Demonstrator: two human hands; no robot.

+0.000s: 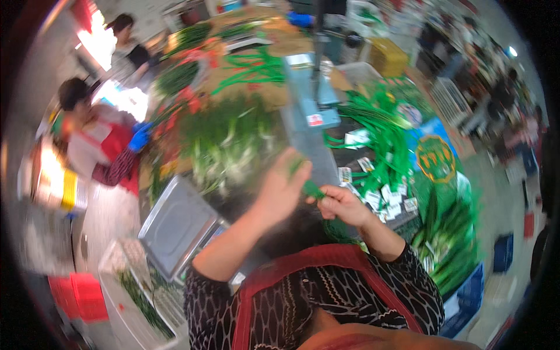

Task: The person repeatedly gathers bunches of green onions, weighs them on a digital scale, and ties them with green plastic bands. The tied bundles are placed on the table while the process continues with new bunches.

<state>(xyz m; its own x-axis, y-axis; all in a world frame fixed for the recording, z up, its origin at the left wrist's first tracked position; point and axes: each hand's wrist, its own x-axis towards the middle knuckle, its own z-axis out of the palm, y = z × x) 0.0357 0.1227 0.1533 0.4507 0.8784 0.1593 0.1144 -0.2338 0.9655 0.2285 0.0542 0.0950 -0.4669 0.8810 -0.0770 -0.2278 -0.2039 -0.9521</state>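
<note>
Both my hands meet over the dark near part of the table. My left hand (pixel 282 186), blurred, is at a green strip or band (pixel 311 190); whether its fingers are closed on it I cannot tell. The other end of that green strip is pinched in my right hand (pixel 343 205). Beyond my left hand lies a heap of green onions (pixel 227 144) with pale root ends towards me. Right of my hands are many green ties (pixel 385 148) with white printed tags (pixel 393 199).
A scale with a metal pan (pixel 181 225) stands at the left, above a white crate (pixel 127 302). A blue-grey stand (pixel 306 92) with a pole rises mid-table. Bundled greens (pixel 455 245) lie right, by a blue crate (pixel 466 302). A co-worker with blue gloves (pixel 141 136) stands left.
</note>
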